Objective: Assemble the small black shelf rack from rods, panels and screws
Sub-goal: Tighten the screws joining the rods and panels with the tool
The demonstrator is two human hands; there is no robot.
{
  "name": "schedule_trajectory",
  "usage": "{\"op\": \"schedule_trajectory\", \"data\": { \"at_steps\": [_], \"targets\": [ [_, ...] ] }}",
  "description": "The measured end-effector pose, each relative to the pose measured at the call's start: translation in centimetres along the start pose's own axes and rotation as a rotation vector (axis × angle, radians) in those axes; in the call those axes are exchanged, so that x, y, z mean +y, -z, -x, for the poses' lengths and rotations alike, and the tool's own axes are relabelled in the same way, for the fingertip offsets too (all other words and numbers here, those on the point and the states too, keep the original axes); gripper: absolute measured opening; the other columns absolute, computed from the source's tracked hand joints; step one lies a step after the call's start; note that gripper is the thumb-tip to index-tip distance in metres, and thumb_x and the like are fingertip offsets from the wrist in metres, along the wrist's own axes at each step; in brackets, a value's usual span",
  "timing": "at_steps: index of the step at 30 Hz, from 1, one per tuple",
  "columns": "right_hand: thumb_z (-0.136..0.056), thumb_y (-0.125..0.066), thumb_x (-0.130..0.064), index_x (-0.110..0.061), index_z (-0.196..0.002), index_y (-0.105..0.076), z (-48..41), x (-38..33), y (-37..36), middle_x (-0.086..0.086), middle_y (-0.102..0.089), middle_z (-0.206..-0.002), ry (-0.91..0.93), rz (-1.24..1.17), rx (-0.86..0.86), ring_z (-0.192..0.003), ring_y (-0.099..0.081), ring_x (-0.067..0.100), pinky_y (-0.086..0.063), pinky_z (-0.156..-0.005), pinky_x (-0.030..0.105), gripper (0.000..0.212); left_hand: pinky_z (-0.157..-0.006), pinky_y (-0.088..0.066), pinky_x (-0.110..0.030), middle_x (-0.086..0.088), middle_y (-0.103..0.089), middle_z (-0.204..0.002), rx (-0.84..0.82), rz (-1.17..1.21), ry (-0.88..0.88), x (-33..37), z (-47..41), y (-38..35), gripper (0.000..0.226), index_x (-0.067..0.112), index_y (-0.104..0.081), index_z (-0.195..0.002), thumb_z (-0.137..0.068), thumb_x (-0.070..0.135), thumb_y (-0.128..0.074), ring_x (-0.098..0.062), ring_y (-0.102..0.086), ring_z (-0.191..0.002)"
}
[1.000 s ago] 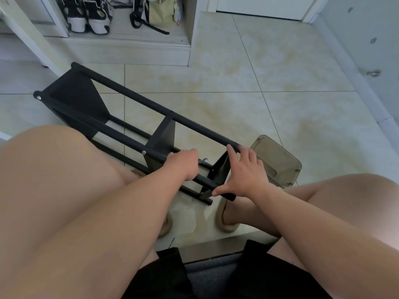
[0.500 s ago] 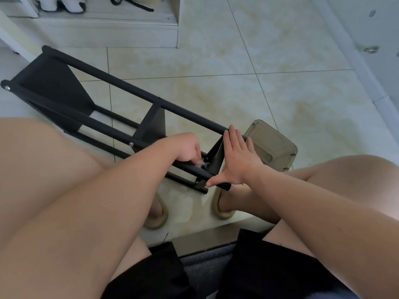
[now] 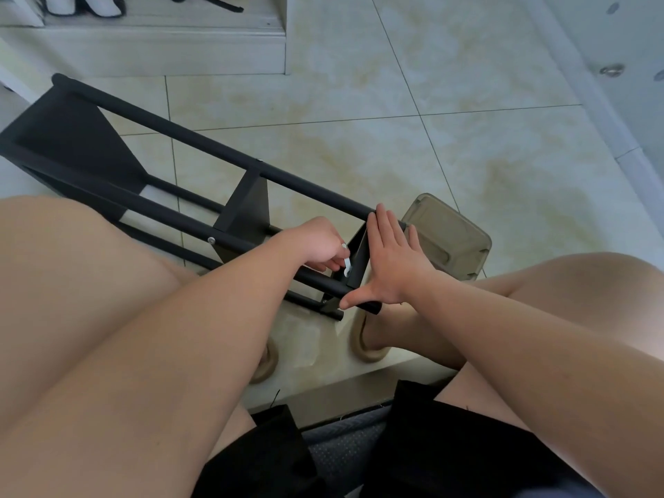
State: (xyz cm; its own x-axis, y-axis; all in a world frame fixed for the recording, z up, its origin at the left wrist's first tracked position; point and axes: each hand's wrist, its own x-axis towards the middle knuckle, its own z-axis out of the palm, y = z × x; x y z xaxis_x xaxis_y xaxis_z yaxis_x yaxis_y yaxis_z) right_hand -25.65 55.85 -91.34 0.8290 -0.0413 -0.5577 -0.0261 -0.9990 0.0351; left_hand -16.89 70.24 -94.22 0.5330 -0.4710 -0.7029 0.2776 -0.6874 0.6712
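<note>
- Shelf rack (image 3: pixel 251 206) lies on its side on the tiled floor (image 3: pixel 395 156), between our knees, so its near end sits within easy reach of both arms
- Our right grip (image 3: pixel 391 267) is open: straight fingers lie flat against the near end panel (image 3: pixel 359 255), and the spread thumb touches the end of the near rod (image 3: pixel 187 228); we judge this braces panel and rod together so the joint lines up
- Our left grip (image 3: pixel 316 246) pinches a small pale tool (image 3: pixel 347 266), likely a key for a screw, with its tip down at the corner where panel meets rod
- That joint lies directly between the two grips, just beside the right thumb
- A brown plastic tray (image 3: pixel 449 239) sits on the floor just behind the right grip, probably for loose parts; what it holds we cannot tell
</note>
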Motion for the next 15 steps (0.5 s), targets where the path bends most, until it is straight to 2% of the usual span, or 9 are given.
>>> {"op": "schedule_trajectory", "data": {
  "at_steps": [2, 8, 12, 15],
  "targets": [
    [-0.046, -0.056, -0.1, -0.004, -0.154, 0.025, 0.1, 0.0, 0.0, 0.012, 0.033, -0.162, 0.003, 0.0, 0.004, -0.152, 0.027, 0.029, 0.003, -0.124, 0.057, 0.166, -0.069, -0.057, -0.026, 0.007, -0.073, -0.065, 0.023, 0.014, 0.016, 0.3, 0.0, -0.3, 0.005, 0.015, -0.064, -0.093, -0.096, 0.018, -0.061, -0.005, -0.073, -0.068],
    [-0.047, -0.056, -0.1, -0.004, -0.154, 0.026, 0.1, -0.1, -0.1, 0.012, 0.035, -0.162, 0.007, -0.009, 0.003, -0.151, 0.029, 0.028, 0.004, -0.124, 0.057, 0.166, -0.09, -0.057, -0.035, 0.001, -0.071, -0.078, -0.003, 0.055, 0.073, 1.3, 0.3, -0.9, 0.014, 0.009, -0.063, -0.107, -0.1, 0.018, -0.055, -0.014, -0.071, -0.081],
    [-0.046, -0.056, -0.101, -0.004, -0.154, 0.026, 0.1, -0.1, -0.2, 0.011, 0.035, -0.162, 0.003, -0.009, 0.006, -0.151, 0.029, 0.028, 0.004, -0.124, 0.057, 0.166, -0.083, -0.055, -0.029, 0.002, -0.071, -0.081, -0.037, 0.038, 0.08, 1.3, 0.6, -0.6, 0.015, 0.011, -0.062, -0.11, -0.1, 0.019, -0.055, -0.01, -0.069, -0.079],
    [-0.045, -0.056, -0.101, -0.005, -0.153, 0.027, 0.1, -0.1, -0.4, 0.011, 0.035, -0.162, 0.002, -0.013, 0.006, -0.151, 0.03, 0.028, 0.005, -0.124, 0.057, 0.166, -0.083, -0.053, -0.029, 0.004, -0.072, -0.084, -0.054, 0.003, 0.078, 1.3, 0.6, -0.5, 0.015, 0.014, -0.063, -0.111, -0.1, 0.021, -0.055, -0.008, -0.068, -0.08]
  ]
}}
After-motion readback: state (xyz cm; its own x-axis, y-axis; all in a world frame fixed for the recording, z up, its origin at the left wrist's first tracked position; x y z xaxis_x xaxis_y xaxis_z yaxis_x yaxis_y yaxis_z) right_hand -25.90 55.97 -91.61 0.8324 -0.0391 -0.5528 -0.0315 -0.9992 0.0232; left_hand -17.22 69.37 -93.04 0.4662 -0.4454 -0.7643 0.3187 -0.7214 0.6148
